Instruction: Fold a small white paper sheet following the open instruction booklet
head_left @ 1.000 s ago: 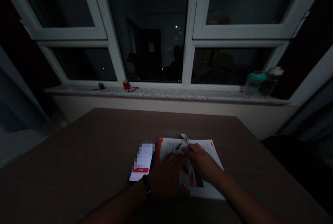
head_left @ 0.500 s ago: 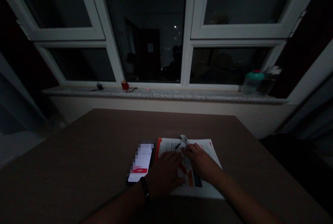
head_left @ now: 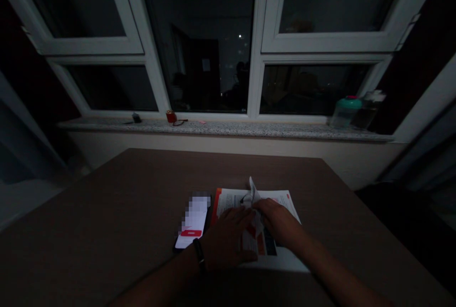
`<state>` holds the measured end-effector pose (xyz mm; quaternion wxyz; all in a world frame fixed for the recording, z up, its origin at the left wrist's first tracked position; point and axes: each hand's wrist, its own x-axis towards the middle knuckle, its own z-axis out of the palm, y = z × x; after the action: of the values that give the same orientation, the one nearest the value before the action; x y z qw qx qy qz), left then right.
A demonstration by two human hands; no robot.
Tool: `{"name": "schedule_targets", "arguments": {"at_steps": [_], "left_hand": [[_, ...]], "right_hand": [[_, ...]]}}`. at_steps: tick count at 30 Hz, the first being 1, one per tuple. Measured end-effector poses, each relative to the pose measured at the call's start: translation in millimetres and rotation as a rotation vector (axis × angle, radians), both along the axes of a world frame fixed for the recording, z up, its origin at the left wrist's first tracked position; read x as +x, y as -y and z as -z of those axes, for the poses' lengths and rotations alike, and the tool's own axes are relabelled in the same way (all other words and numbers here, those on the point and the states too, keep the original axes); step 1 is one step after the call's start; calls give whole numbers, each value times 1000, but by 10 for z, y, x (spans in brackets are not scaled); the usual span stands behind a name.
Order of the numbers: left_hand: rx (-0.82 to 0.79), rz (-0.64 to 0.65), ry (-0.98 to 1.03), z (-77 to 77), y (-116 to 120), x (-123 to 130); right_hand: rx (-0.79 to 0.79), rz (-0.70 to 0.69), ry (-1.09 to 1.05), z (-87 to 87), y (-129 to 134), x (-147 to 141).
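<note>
A: So, fig. legend, head view – what's in hand?

B: Dim room. Left hand point(head_left: 228, 243) lies flat, fingers spread, pressing on the printed sheet point(head_left: 281, 262) that rests on the counter point(head_left: 107, 231). Right hand point(head_left: 280, 224) is pinched on a small white paper piece point(head_left: 253, 192), which stands up crumpled/folded off the sheet's far edge, between both hands.

A: Where's the paper piece exactly?

B: Near the middle of the sheet's far half, its tip raised above the sheet, lower part hidden betw. the fingers. Can't tell if it's a separate slip or part of the sheet.

A: Step in hand?

B: Judged: a fold or crease being worked – left hand as anchor, right hand shaping. Looks early to mid-way; the paper is only loosely gathered, no clean edge visible.

A: Next move calls for?

B: Prob. steady downward pressure from the left hand so the sheet doesn't slide, and a firm pinch w/ the right along the crease line. Low light makes edge alignment hard to check.

A: Surroundings?

B: Lit phone point(head_left: 194, 224) just left of the sheet, touching or nearly so. Wristband point(head_left: 198, 255) on left wrist. Window sill point(head_left: 228, 129) beyond, w/ a teal-lidded bottle point(head_left: 345, 111) at right, small red object point(head_left: 171, 117) at left
</note>
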<state>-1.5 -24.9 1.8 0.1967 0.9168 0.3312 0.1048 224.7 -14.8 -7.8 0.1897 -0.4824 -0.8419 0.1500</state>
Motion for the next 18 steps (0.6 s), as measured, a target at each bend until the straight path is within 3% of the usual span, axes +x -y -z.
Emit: {"name": "schedule_targets", "arguments": {"at_steps": [18], "left_hand": [[22, 187, -29, -18, -84, -68]], "right_hand": [[31, -79, -46, 25, -18, 66]]}}
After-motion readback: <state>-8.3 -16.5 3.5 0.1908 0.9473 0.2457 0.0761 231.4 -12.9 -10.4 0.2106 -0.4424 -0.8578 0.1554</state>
